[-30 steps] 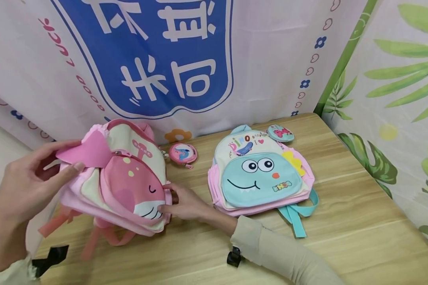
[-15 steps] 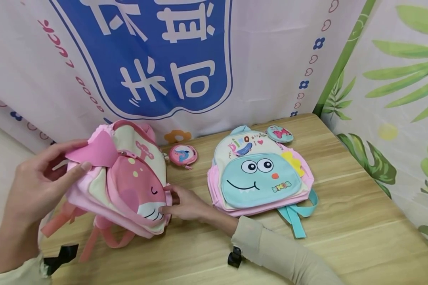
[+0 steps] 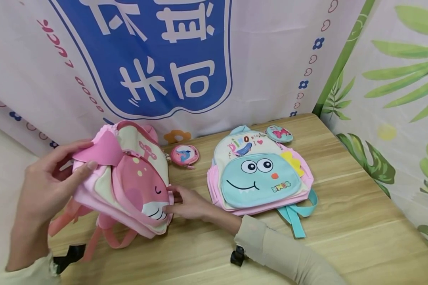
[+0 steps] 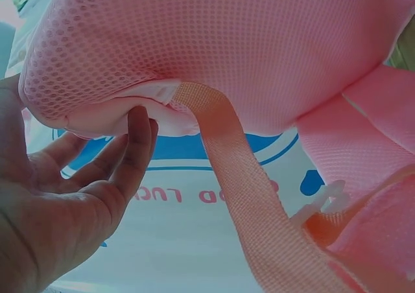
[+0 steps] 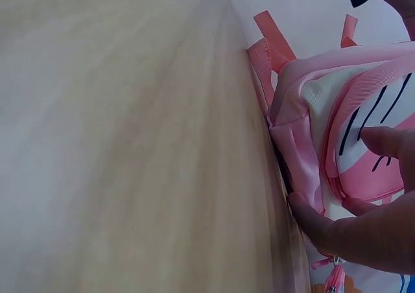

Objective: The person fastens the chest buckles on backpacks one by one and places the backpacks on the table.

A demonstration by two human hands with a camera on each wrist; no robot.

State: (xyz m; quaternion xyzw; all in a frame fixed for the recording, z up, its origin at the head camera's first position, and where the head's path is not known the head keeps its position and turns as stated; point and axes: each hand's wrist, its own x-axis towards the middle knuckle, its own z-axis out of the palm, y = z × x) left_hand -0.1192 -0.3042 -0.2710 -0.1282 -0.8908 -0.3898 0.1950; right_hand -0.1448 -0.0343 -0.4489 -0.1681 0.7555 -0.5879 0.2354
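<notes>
A pink and cream backpack [image 3: 142, 186] with a shark face stands tilted at the table's left side. My left hand [image 3: 53, 180] grips its left side by the pink tail flap [image 3: 99, 149], thumb in front. The left wrist view shows the pink mesh back panel [image 4: 259, 46] and an orange webbing strap [image 4: 227, 144] beside that hand [image 4: 71, 189]. On the other side, my right hand [image 3: 190, 203] holds the backpack's lower right edge. Its thumb [image 5: 382, 140] lies on the front pocket and its fingers are at the side, partly hidden in the head view.
A light blue and pink dinosaur backpack [image 3: 260, 182] lies to the right, with a small round blue pouch [image 3: 279, 133] attached. Close to the shark backpack lies a round pink pouch [image 3: 184, 154]. A printed curtain [image 3: 264, 71] hangs behind the wooden table [image 3: 356, 206].
The shark backpack and my left hand have shifted a little to the right. My right hand keeps its hold on the lower right edge and has moved only slightly.
</notes>
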